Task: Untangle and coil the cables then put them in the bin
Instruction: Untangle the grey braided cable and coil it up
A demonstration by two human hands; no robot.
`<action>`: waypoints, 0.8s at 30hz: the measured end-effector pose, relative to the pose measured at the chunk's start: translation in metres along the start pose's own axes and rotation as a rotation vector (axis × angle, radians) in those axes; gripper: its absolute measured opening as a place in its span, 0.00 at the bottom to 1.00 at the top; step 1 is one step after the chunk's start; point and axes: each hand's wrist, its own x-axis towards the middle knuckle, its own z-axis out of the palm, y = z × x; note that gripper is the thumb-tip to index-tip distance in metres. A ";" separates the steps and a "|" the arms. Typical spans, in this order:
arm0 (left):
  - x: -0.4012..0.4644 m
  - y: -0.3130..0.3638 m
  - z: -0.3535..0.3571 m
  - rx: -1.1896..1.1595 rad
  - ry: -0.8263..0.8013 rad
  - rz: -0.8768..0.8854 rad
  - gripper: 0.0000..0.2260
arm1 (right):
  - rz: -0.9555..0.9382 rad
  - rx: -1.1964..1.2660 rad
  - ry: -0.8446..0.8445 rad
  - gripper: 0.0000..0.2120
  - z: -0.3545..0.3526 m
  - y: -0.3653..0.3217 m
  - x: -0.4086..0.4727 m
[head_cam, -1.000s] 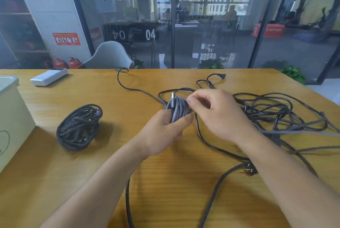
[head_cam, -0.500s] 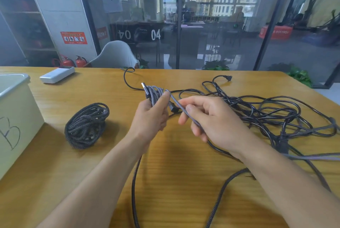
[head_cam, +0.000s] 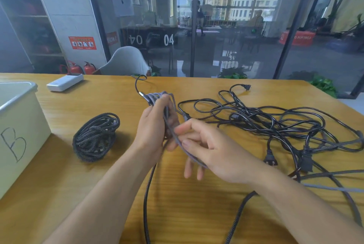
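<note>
The wooden table is carrying everything, and the one white bin, marked with a B, is standing at its left edge, with no cable visible inside from this angle. The largest thing on the table is the black tangle at the right, still unsorted; I cannot count its cables exactly, but at least three plugs are showing in it. One finished coil of dark braided cable is lying between the bin and the hands, touching neither. Compared with one second ago, the left hand is now holding the grey bundle more upright and a little further from the body, its fingers curled around the loops, while the right hand is coming down and toward the body, pinching the free grey strand and drawing it out for a new turn. This probably means the second cable is only partly coiled, because a long tail is still running off the near edge. One white power bank is lying far left.
</note>
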 end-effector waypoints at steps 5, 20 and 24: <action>0.009 0.013 -0.017 -0.314 -0.040 -0.021 0.15 | 0.281 -0.137 -0.491 0.16 -0.001 0.008 -0.002; -0.019 0.014 0.006 0.141 -0.672 -0.082 0.16 | 0.412 -0.691 0.289 0.19 -0.121 0.020 -0.015; -0.025 0.003 0.018 0.405 -0.732 -0.039 0.17 | 0.279 -1.021 0.673 0.23 -0.107 0.013 -0.010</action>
